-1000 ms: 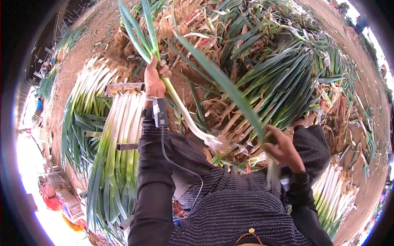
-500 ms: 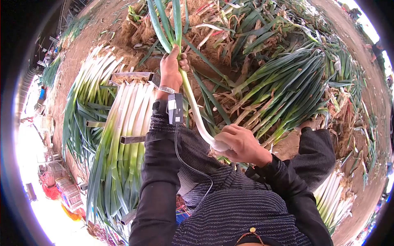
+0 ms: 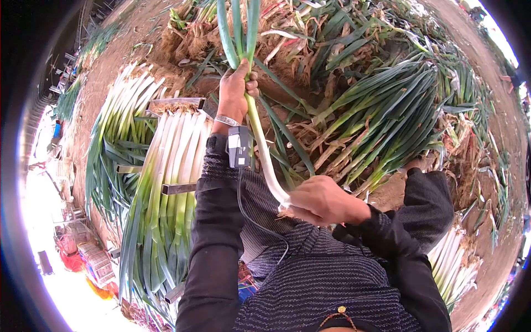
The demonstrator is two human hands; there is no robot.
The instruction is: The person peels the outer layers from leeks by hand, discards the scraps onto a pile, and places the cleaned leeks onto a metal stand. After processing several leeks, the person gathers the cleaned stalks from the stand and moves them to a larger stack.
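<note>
One leek point(image 3: 262, 143), held aslant — green leaves farthest out, pale shaft curving toward the whitish root end.

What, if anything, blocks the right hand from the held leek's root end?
Nothing visible. The right hand is at the root end of the leek, seemingly touching it, though blur hides the exact contact. The left hand grips higher up, clear of that end.
</note>
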